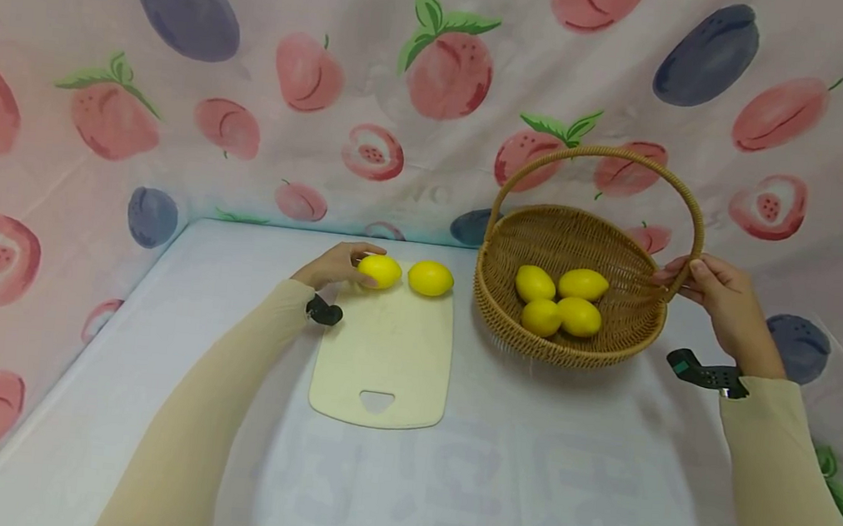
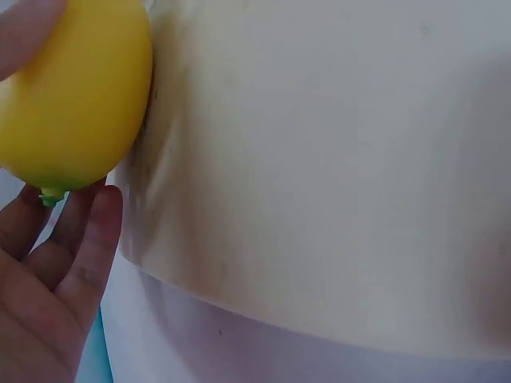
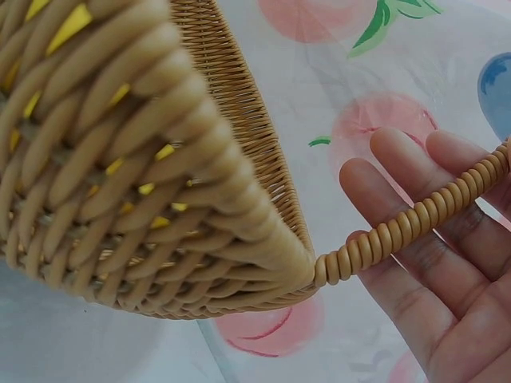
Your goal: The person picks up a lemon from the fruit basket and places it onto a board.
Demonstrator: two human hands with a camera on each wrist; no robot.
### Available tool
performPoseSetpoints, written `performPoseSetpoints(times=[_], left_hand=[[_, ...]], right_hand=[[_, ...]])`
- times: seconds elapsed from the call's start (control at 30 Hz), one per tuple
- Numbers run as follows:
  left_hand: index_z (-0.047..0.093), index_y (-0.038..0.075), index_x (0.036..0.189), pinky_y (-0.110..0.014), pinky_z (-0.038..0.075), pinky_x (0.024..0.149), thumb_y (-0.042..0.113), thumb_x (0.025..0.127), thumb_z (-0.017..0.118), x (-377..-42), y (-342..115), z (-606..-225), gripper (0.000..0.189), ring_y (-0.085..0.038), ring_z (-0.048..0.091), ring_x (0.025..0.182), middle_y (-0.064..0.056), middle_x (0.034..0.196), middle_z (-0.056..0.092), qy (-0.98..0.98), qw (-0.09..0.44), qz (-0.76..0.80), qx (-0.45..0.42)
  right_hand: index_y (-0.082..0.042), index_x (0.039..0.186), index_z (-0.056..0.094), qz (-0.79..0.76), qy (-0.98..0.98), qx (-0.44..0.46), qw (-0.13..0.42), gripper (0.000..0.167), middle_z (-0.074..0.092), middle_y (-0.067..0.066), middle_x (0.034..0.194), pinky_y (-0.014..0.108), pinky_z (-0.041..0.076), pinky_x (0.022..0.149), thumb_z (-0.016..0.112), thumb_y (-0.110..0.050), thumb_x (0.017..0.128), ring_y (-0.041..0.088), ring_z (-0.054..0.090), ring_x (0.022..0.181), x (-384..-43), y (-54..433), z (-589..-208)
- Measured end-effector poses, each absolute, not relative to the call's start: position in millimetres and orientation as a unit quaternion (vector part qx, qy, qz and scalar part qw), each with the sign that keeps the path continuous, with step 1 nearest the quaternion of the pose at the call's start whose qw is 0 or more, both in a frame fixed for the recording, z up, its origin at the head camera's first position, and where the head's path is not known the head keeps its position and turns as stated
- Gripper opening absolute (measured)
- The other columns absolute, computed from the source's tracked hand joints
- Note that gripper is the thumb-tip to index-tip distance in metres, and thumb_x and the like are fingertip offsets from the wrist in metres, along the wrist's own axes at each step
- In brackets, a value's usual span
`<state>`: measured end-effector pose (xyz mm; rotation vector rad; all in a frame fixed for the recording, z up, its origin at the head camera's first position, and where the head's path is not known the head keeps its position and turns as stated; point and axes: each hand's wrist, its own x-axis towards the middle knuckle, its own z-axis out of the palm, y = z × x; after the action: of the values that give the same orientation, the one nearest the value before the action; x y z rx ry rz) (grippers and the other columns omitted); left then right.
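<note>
My left hand (image 1: pixel 337 266) holds a yellow lemon (image 1: pixel 380 272) at the far end of a cream cutting board (image 1: pixel 384 352). In the left wrist view, the thumb lies on one side of this lemon (image 2: pixel 76 96) and fingers sit around its green stem end. A second lemon (image 1: pixel 431 278) lies just right of it on the board's far edge. With thumb and fingers, my right hand (image 1: pixel 726 302) grips the right side of the arched handle (image 1: pixel 603 152) of a wicker basket (image 1: pixel 564 355). In the right wrist view, the coiled handle (image 3: pixel 407 230) crosses the fingers.
Several lemons (image 1: pixel 582 285) lie grouped inside the basket, which is tipped toward me. The board's handle slot (image 1: pixel 377 399) faces the near side. A white cloth (image 1: pixel 522 489) covers the table. Behind and beside it hangs a fruit-print curtain (image 1: pixel 378 67).
</note>
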<state>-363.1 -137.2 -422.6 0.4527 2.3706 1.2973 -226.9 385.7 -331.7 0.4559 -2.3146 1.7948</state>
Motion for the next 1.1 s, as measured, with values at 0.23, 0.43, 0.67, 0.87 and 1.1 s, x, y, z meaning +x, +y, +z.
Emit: performPoseSetpoints(times=[0.23, 0.43, 0.67, 0.87, 1.1], left_hand=[[0.041, 0.008, 0.141, -0.050, 0.030, 0.111, 0.008, 0.081, 0.071, -362.0, -137.4, -419.7, 0.068, -0.036, 0.036, 0.131, -0.015, 0.148, 0.037, 0.840, 0.210, 0.467, 0.179], [0.039, 0.007, 0.143, -0.050, 0.031, 0.108, 0.009, 0.082, 0.070, -360.2, -136.8, -418.5, 0.068, -0.036, 0.038, 0.124, -0.017, 0.148, 0.036, 0.847, 0.202, 0.459, 0.179], [0.048, 0.013, 0.138, -0.045, 0.037, 0.102, 0.014, 0.078, 0.075, -361.3, -139.1, -422.5, 0.065, -0.033, 0.043, 0.117, -0.013, 0.142, 0.044, 0.841, 0.181, 0.470, 0.195], [0.052, 0.018, 0.134, -0.048, 0.032, 0.108, 0.017, 0.077, 0.075, -363.0, -142.1, -422.3, 0.061, -0.034, 0.039, 0.126, -0.011, 0.145, 0.042, 0.838, 0.217, 0.460, 0.196], [0.046, 0.014, 0.139, -0.049, 0.030, 0.110, 0.006, 0.080, 0.070, -363.4, -139.4, -419.6, 0.064, -0.036, 0.036, 0.131, -0.012, 0.148, 0.037, 0.837, 0.243, 0.456, 0.178]], right_hand=[[0.012, 0.106, 0.055, 0.606, -0.777, 0.148, 0.087, 0.035, 0.072, -0.007, 0.093, 0.008, 0.049, 0.080, 0.040, -0.019, 0.100, 0.002, 0.067, 0.090, -227.8, 387.0, -332.0], [0.010, 0.107, 0.056, 0.603, -0.780, 0.140, 0.086, 0.035, 0.072, -0.008, 0.093, 0.008, 0.049, 0.080, 0.041, -0.021, 0.100, 0.001, 0.067, 0.089, -227.5, 387.2, -332.3], [0.010, 0.107, 0.056, 0.595, -0.787, 0.138, 0.087, 0.036, 0.072, -0.009, 0.093, 0.008, 0.049, 0.080, 0.041, -0.021, 0.100, 0.000, 0.067, 0.090, -227.4, 386.0, -332.3], [0.009, 0.107, 0.056, 0.588, -0.792, 0.136, 0.086, 0.036, 0.071, -0.010, 0.093, 0.007, 0.048, 0.080, 0.040, -0.022, 0.100, 0.000, 0.066, 0.090, -227.4, 385.9, -331.9], [0.009, 0.106, 0.057, 0.602, -0.782, 0.140, 0.084, 0.035, 0.072, -0.009, 0.093, 0.008, 0.049, 0.079, 0.041, -0.022, 0.100, 0.001, 0.067, 0.090, -227.4, 385.9, -330.9]])
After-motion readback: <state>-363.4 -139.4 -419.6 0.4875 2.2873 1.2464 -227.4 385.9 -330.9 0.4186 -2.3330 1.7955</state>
